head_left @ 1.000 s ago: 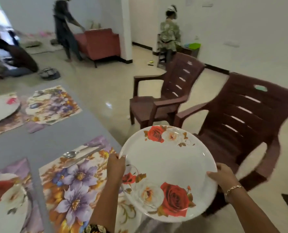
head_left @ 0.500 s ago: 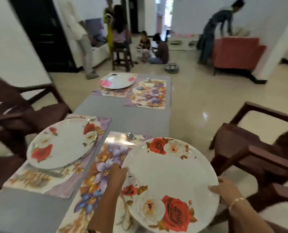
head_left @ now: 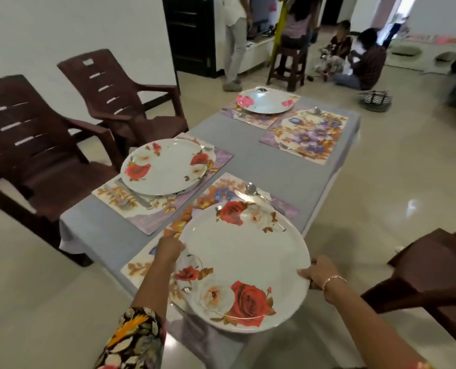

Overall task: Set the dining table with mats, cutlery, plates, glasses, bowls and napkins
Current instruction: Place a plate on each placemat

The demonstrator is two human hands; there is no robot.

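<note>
I hold a large white plate with red roses (head_left: pixel 244 262) by its rim, my left hand (head_left: pixel 169 249) gripping the left edge and my right hand (head_left: pixel 318 271) the right edge. It hovers over the near right floral mat (head_left: pixel 141 265), which carries a spoon (head_left: pixel 252 189) and a knife at its far end. A matching plate (head_left: pixel 165 166) lies on the near left mat (head_left: pixel 216 163). Another plate (head_left: pixel 264 101) rests on the far left mat. The far right mat (head_left: pixel 309 135) has cutlery but no plate.
The grey table (head_left: pixel 283 169) runs away from me. Two brown plastic chairs (head_left: pixel 29 145) stand along its left side and another chair (head_left: pixel 434 272) is close at my right. Several people and a wooden stool (head_left: pixel 288 65) are beyond the table's far end.
My view has swung left from the chairs onto the table. The plate, still held in both hands, has come over the near right mat.
</note>
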